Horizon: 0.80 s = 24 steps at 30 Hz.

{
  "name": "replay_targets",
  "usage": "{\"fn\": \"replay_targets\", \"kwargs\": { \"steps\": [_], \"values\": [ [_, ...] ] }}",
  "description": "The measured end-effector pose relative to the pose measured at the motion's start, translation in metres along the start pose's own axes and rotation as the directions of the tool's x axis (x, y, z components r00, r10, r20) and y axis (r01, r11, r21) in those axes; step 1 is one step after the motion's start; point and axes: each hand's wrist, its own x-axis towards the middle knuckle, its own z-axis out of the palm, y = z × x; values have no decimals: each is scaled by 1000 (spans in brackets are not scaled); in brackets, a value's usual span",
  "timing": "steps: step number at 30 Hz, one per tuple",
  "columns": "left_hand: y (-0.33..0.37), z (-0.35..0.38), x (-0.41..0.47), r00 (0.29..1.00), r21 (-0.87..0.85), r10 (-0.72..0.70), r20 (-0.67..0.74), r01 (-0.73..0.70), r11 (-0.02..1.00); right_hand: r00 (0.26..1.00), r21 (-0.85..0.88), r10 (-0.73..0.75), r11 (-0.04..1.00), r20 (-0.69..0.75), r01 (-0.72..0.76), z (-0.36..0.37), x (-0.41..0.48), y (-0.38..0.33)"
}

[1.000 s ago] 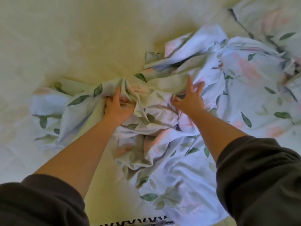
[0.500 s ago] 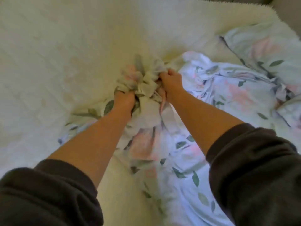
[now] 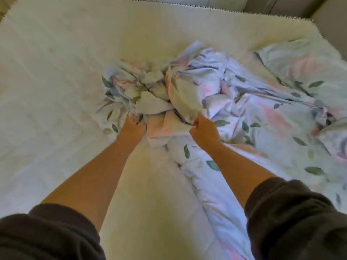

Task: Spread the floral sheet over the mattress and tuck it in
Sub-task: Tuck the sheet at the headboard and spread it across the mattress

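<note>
Both hands, left (image 3: 133, 124) and right (image 3: 203, 128), grip closed on the bunched floral sheet (image 3: 234, 94) lying on the cream mattress (image 3: 56, 72).

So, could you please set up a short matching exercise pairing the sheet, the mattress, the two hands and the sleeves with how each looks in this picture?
Things:
1. floral sheet
2. mattress
3. left hand
4. right hand
5. sleeves

States:
A. bare and cream, mostly uncovered
B. dark, pushed up the forearms
C. bunched in a crumpled heap
D. gripping cloth at the heap's left part
E. pinching a fold near the heap's middle

Pairs: 1-C, 2-A, 3-D, 4-E, 5-B
</note>
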Motion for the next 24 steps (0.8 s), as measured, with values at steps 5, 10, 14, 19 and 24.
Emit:
{"fn": "replay_targets", "kwargs": {
  "steps": [5,10,14,19,24],
  "values": [
    [-116,43,-23,954,171,-184,235,146,974,924,-371,179,927,339,-43,82,-73,73],
    [-164,62,-58,901,188,-269,342,215,958,946,-438,278,881,169,-181,100,-82,106],
    [-163,72,-79,852,129,-355,384,331,935,897,-8,289,953,334,-304,64,-84,108],
    [-130,113,-115,754,-8,-371,542,446,895,742,262,407,754,533,-602,-1,-116,116],
    [-74,153,-122,760,-299,-305,574,541,786,640,337,264,674,722,-657,-20,-130,119]
  ]
}}
